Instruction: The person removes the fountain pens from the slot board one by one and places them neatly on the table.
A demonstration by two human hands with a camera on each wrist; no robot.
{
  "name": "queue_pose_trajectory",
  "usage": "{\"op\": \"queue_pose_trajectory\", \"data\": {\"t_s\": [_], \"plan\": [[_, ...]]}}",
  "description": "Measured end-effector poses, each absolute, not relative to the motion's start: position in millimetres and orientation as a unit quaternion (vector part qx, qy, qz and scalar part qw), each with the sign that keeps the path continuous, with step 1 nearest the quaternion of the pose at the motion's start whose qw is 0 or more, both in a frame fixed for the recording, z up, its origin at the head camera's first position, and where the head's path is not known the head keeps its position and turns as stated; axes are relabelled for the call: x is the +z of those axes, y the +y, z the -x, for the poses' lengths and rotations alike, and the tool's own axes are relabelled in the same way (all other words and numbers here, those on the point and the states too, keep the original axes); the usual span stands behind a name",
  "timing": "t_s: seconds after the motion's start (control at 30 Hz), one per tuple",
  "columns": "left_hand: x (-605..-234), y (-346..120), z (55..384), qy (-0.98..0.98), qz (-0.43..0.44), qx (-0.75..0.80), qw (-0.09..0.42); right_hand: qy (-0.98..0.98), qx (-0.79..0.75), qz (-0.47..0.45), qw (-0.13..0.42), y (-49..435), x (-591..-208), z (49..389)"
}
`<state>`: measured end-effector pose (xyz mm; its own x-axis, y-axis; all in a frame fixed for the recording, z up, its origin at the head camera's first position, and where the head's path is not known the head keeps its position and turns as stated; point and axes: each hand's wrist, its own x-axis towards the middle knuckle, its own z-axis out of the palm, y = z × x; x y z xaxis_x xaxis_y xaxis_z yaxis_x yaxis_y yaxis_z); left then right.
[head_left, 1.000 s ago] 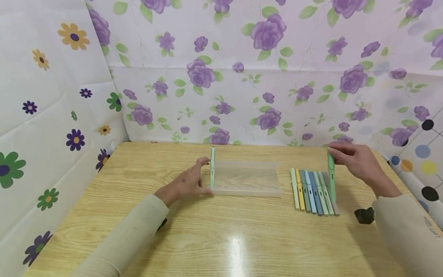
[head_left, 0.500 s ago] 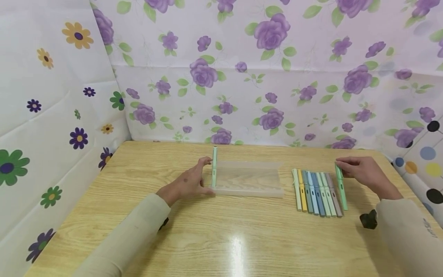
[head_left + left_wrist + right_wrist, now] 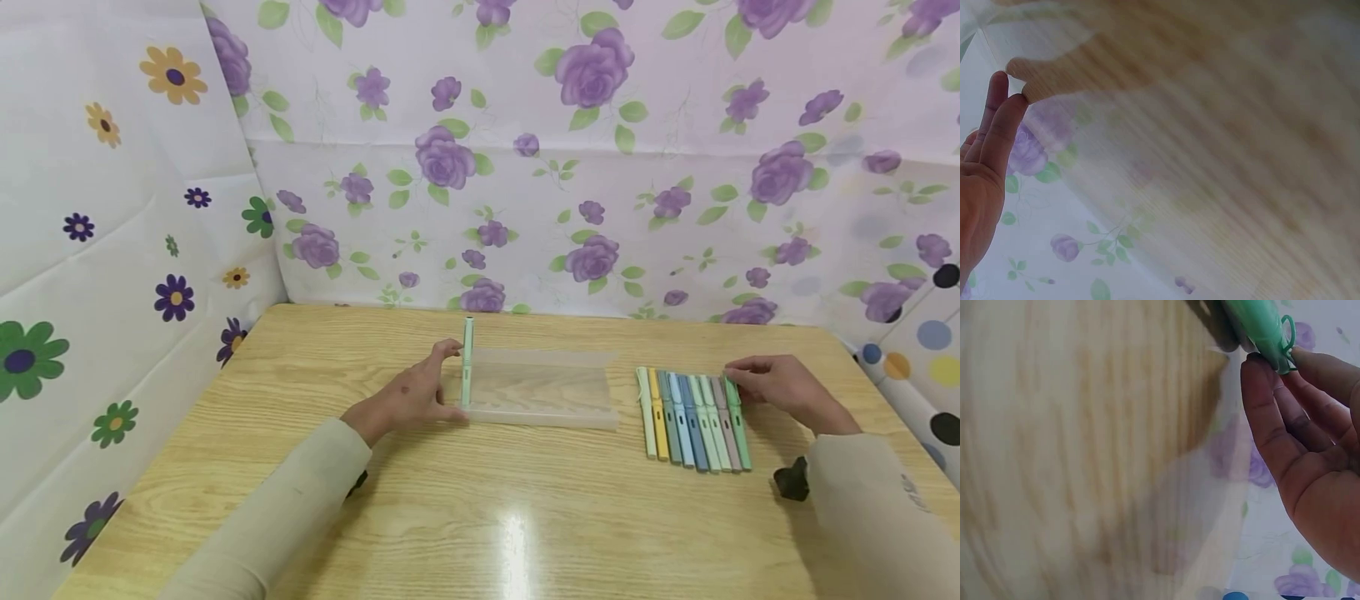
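Observation:
On the table, my left hand (image 3: 412, 393) holds the left end of a clear plastic tray (image 3: 543, 421), thumb at the front edge and fingers at the back corner. A pale green pen (image 3: 467, 367) lies across that end, its cap jutting past the back edge. In the left wrist view, the fingers (image 3: 1004, 128) are stretched out with their tips at an edge. To the right, my right hand (image 3: 787, 387) pinches the clip end of a green pen (image 3: 738, 429). This pen (image 3: 1263, 328) lies at the right end of a row of pens (image 3: 680, 425), beside a mauve one (image 3: 723, 417).
The row holds several pens in cream, yellow, blues and greens, side by side. A black object (image 3: 791, 479) sits by the right wrist. Flower-patterned sheeting (image 3: 525, 208) rises behind the wooden table (image 3: 450, 517) and along its left side.
My right hand has carried the green pen from above the row to its right end and brought it down beside the mauve pen. My left hand keeps its place at the tray.

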<state>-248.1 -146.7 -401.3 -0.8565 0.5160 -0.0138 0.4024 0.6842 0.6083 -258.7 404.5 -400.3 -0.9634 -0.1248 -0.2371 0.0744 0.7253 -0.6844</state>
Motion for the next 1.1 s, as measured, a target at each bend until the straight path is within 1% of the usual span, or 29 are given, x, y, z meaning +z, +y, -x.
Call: {"op": "queue_pose_trajectory", "data": {"t_s": [0.2, 0.5, 0.8, 1.1], "plan": [[-400.9, -145.7, 247.5, 0.915, -0.242, 0.308, 0.099, 0.920, -0.367, 0.016, 0.137, 405.8, -404.3, 258.2], [-400.2, -145.1, 247.8, 0.916, -0.239, 0.307, 0.101, 0.923, -0.361, -0.013, 0.134, 401.1, -403.8, 260.6], [-400.9, -145.4, 247.3, 0.915, -0.233, 0.313, 0.103, 0.909, -0.384, -0.026, 0.162, 397.5, -401.4, 262.0], [-400.2, -146.0, 247.9, 0.913, -0.238, 0.314, 0.107, 0.901, -0.399, -0.021, 0.167, 400.8, -400.3, 258.8]]}}
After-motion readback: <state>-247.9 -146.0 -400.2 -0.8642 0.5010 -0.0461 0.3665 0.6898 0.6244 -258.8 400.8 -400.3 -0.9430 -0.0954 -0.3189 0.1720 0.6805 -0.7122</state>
